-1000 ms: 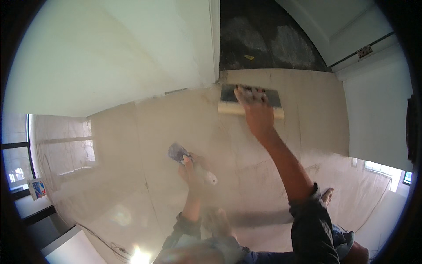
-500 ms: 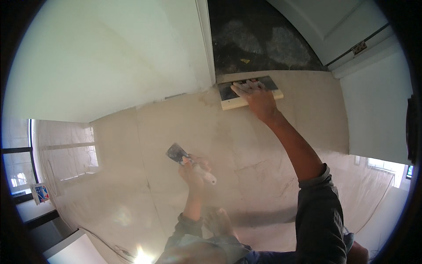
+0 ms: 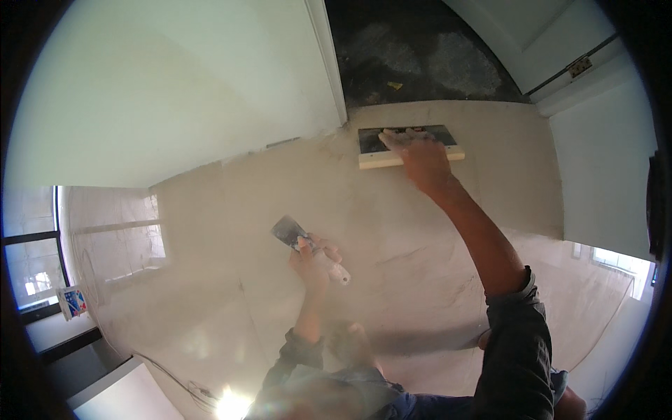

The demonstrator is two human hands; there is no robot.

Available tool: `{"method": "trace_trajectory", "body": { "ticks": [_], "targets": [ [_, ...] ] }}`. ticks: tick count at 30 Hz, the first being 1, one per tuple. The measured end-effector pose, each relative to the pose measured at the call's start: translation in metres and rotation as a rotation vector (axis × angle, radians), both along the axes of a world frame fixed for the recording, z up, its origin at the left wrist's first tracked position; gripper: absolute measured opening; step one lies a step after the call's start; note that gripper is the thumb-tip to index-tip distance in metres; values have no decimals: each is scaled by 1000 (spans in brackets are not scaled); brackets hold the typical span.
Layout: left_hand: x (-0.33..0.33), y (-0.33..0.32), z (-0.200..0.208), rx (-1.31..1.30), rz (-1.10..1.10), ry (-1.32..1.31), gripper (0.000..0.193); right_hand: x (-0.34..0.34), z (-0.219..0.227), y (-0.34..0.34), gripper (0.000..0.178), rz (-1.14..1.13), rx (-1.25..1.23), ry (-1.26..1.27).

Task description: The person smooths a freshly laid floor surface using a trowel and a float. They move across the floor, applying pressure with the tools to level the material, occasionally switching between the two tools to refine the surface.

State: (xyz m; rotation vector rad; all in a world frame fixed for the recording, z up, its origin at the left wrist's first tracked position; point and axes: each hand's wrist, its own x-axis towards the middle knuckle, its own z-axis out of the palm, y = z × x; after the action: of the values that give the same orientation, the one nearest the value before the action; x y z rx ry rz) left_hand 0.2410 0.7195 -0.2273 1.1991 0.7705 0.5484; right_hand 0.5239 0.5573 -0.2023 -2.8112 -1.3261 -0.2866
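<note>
My right hand reaches far forward, its fingers closed over a wide scraper with a dark flat plate and a pale strip along its near edge. The scraper lies against the beige floor, just short of the doorway. Nearer to me and to the left, my left hand grips a putty knife by its pale handle. Its dark, smeared blade points up and left, seemingly held above the floor. Its handle end sticks out past my fingers.
A white wall ends at the doorway, beyond which lies a dark, patchy floor. An open white door stands at the far right. A white bucket is at the left, and a cable and bright lamp are at lower left.
My right hand has brought the wide scraper slightly right and nearer to me, away from the doorway, and turned it a little straighter. The putty knife stays in my left hand; the whole view has shifted slightly.
</note>
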Motion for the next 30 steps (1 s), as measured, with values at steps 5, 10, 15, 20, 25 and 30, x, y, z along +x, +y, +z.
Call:
{"method": "trace_trajectory", "body": {
  "ticks": [5,10,15,20,25,30],
  "targets": [
    [1,-3,2,-53,-41,18,55,32,53,35,61,-147,-293,313],
    [1,3,-3,-34,-22,-16,53,22,3,3,61,12,-52,29],
    [0,-1,-1,-38,-49,18,52,33,48,31,60,-124,-232,309],
    [-1,3,-3,-25,-53,-15,53,3,22,-3,61,30,4,63],
    [-1,0,-2,-26,-59,21,55,21,25,19,59,-82,-169,209],
    [2,0,-6,-12,-66,-28,54,26,4,10,61,21,-39,36]
  ]
}}
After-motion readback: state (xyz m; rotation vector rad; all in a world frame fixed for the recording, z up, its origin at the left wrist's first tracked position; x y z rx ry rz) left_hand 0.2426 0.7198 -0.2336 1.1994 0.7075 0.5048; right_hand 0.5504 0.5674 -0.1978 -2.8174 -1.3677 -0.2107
